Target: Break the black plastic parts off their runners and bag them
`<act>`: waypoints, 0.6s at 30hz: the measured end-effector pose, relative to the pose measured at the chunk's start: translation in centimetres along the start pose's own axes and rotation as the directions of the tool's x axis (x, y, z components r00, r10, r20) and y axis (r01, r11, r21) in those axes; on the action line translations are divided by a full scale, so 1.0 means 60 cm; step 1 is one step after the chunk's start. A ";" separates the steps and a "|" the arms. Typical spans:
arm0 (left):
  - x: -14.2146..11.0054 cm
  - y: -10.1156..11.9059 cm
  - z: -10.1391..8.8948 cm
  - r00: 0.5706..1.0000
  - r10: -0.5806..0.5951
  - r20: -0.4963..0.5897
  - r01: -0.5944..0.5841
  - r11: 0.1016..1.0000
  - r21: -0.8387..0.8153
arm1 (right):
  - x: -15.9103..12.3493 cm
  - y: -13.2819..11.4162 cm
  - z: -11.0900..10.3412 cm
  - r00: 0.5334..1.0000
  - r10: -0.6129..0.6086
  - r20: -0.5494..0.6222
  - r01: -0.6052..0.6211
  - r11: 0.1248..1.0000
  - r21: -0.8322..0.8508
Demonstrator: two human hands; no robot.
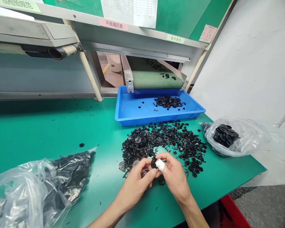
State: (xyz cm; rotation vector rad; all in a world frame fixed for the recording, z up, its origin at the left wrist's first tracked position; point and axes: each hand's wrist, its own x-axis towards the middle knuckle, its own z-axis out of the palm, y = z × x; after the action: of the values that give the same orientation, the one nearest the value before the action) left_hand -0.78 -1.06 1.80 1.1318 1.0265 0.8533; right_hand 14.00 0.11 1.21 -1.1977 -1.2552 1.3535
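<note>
Two hands (133,186) (174,179), two plastic bags (40,190) (230,137), one blue tray (133,110)

A blue tray (133,112) sits on the green counter (49,126), with black bits in it. A green belt (156,79) ends just over the tray. One clear plastic bag (19,196) full of black parts lies on the left, and a second clear bag (254,136) lies on the right. A pink label (113,24) is stuck on the shelf edge (142,38). Past the counter are a white wall (247,63) and a red box (230,212).
</note>
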 end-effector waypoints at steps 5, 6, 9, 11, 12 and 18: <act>-0.006 -0.015 0.005 0.967 0.211 -0.142 -0.147 0.920 0.362 | -0.007 -0.001 0.010 0.989 -0.141 -0.040 0.120 0.935 -0.333; -0.008 -0.016 0.006 0.962 0.228 -0.148 -0.156 0.909 0.388 | -0.007 -0.001 0.013 0.989 -0.136 -0.054 0.110 0.932 -0.345; -0.010 -0.013 0.011 0.963 0.215 -0.165 -0.141 0.918 0.371 | -0.002 0.000 0.020 0.995 -0.047 -0.087 0.025 0.972 -0.232; -0.010 -0.012 0.013 0.959 0.219 -0.180 -0.149 0.930 0.336 | 0.004 0.004 0.024 0.996 0.014 -0.084 -0.024 0.993 -0.119; -0.010 -0.011 0.014 0.953 0.229 -0.197 -0.159 0.935 0.318 | 0.007 0.006 0.026 0.996 0.031 -0.078 -0.036 0.997 -0.069; -0.002 -0.012 0.004 0.962 0.157 -0.225 -0.112 0.973 0.199 | 0.027 0.008 0.022 0.998 0.047 -0.052 -0.045 0.998 0.040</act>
State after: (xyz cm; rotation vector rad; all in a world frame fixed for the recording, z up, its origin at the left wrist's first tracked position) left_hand -0.55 -1.42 1.18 1.2891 1.2588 1.0394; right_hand 12.47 1.51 0.62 -1.2344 -1.1658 1.3640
